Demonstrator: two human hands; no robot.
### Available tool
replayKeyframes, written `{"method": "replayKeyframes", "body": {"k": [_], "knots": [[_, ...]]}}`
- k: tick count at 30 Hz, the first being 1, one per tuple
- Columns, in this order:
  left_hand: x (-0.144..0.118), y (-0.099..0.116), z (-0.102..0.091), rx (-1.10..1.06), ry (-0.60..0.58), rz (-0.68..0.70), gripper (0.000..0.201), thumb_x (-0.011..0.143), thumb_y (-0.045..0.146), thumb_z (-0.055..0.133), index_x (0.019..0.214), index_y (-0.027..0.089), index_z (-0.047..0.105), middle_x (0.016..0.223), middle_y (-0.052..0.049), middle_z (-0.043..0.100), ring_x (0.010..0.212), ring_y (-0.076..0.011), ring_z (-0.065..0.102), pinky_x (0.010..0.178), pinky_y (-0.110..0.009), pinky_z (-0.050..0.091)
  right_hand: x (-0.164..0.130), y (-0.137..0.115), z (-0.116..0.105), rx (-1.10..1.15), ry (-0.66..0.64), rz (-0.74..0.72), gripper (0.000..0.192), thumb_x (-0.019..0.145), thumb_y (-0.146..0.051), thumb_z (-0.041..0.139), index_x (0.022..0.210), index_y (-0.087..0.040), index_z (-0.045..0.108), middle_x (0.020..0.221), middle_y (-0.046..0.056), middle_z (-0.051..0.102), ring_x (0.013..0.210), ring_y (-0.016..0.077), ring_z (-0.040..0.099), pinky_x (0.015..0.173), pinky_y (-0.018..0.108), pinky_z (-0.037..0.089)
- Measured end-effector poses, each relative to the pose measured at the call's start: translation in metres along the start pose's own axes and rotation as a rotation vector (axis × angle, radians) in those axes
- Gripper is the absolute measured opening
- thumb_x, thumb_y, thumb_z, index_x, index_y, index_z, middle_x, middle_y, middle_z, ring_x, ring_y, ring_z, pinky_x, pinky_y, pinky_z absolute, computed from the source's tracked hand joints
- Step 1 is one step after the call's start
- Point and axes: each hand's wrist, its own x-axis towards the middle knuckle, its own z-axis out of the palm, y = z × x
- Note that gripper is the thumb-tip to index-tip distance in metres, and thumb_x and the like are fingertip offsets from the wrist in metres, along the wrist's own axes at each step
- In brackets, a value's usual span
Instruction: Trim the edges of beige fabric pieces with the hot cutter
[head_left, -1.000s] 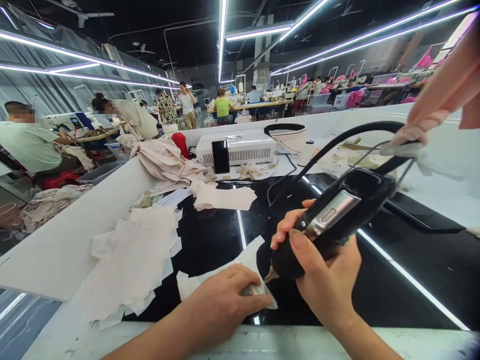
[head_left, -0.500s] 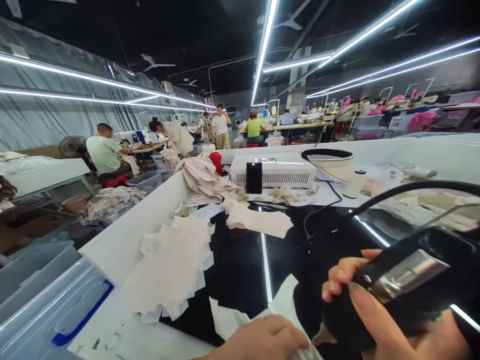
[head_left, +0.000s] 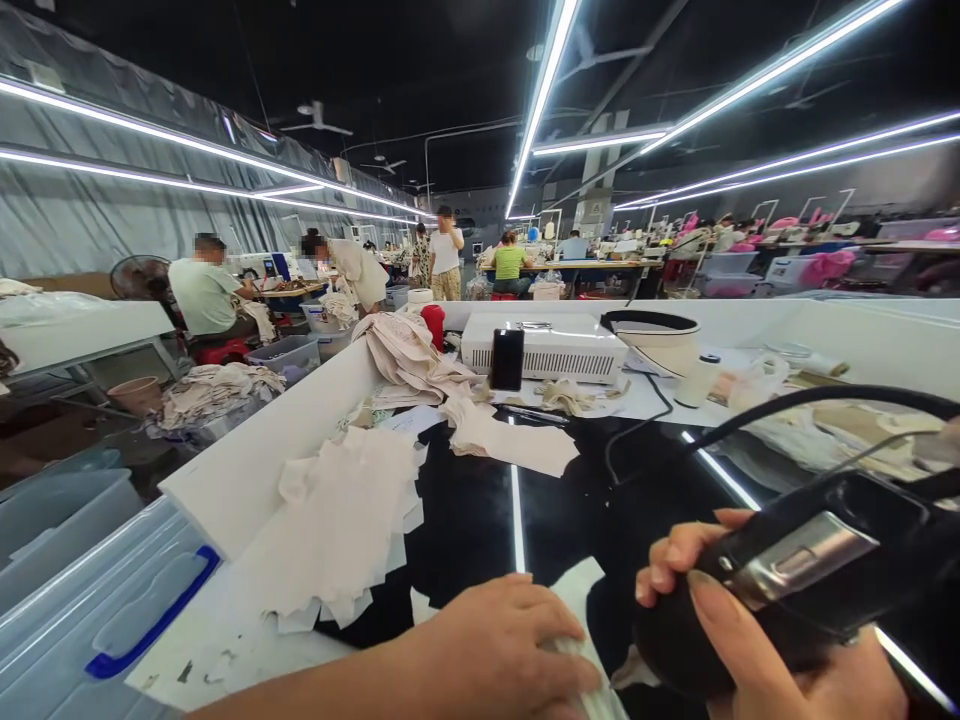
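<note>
A: Head view: what do the hands hold?
B: Near edge: left hand (head_left: 499, 650) lies flat, pressing a fabric piece (head_left: 577, 610) onto the black table (head_left: 480, 510). Right hand (head_left: 757, 640) grips a black tool (head_left: 795, 575).

At the bottom centre of the frame, the left hand (head_left: 495, 650) was laid flat on a fabric piece (head_left: 577, 590) on the worktop (head_left: 465, 520). To its right, at the lower right, the right hand (head_left: 757, 650) was closed around a corded tool (head_left: 795, 570). A stack of cut pieces (head_left: 337, 520) was spread at centre left. Behind it, at mid-frame, a boxed machine (head_left: 551, 350) was set, with a phone (head_left: 507, 359) propped before it and a bowl (head_left: 652, 335) to its right.
</note>
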Motion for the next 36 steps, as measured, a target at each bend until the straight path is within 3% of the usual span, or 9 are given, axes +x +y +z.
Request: {"method": "replayKeyframes", "body": {"k": [4,12,18,30,36], "knots": [[-0.003,-0.003,-0.012,-0.072,0.001,-0.01,0.035,0.118,0.052,0.065,0.133,0.022,0.075,0.138,-0.009,0.077,0.127,-0.023,0.075,0.124,-0.04,0.054,-0.003,-0.015,0.009,0.017,-0.03,0.002,0.041,0.089,-0.037,0.096,0.12,-0.031,0.069,0.086,-0.001,0.075,0.066,0.0204,0.074,0.059,0.033,0.069],[-0.006,-0.004,-0.024,-0.156,0.021,-0.008,0.031,0.121,0.043,0.061,0.135,0.02,0.075,0.135,-0.012,0.076,0.123,-0.0239,0.075,0.12,-0.042,0.058,-0.005,-0.018,0.018,0.022,-0.073,-0.041,0.038,0.095,-0.035,0.093,0.123,-0.033,0.066,0.091,-0.002,0.075,0.066,0.0183,0.073,0.059,0.032,0.066],[-0.006,-0.003,-0.03,-0.151,0.004,-0.037,0.025,0.119,0.039,0.064,0.134,0.023,0.075,0.135,-0.012,0.074,0.123,-0.0252,0.072,0.114,-0.041,0.061,-0.002,-0.023,0.031,0.036,0.048,-0.056,0.039,0.092,-0.039,0.094,0.119,-0.033,0.066,0.087,-0.005,0.073,0.063,0.017,0.068,0.058,0.03,0.062],[-0.005,0.001,-0.034,-0.157,0.014,-0.023,0.029,0.122,0.041,0.056,0.137,0.022,0.073,0.135,-0.011,0.074,0.124,-0.0247,0.071,0.114,-0.039,0.059,0.002,-0.024,0.042,-0.013,0.052,-0.077,0.03,0.089,-0.026,0.086,0.11,-0.03,0.065,0.083,-0.006,0.075,0.06,0.015,0.068,0.056,0.028,0.062],[-0.005,0.0,-0.034,-0.161,0.009,-0.029,0.031,0.123,0.041,0.052,0.136,0.022,0.073,0.136,-0.011,0.074,0.124,-0.0256,0.072,0.112,-0.04,0.06,0.006,-0.021,0.042,0.054,0.063,-0.07,0.035,0.09,-0.027,0.09,0.115,-0.031,0.066,0.086,-0.007,0.075,0.061,0.0137,0.07,0.058,0.027,0.062]]}}
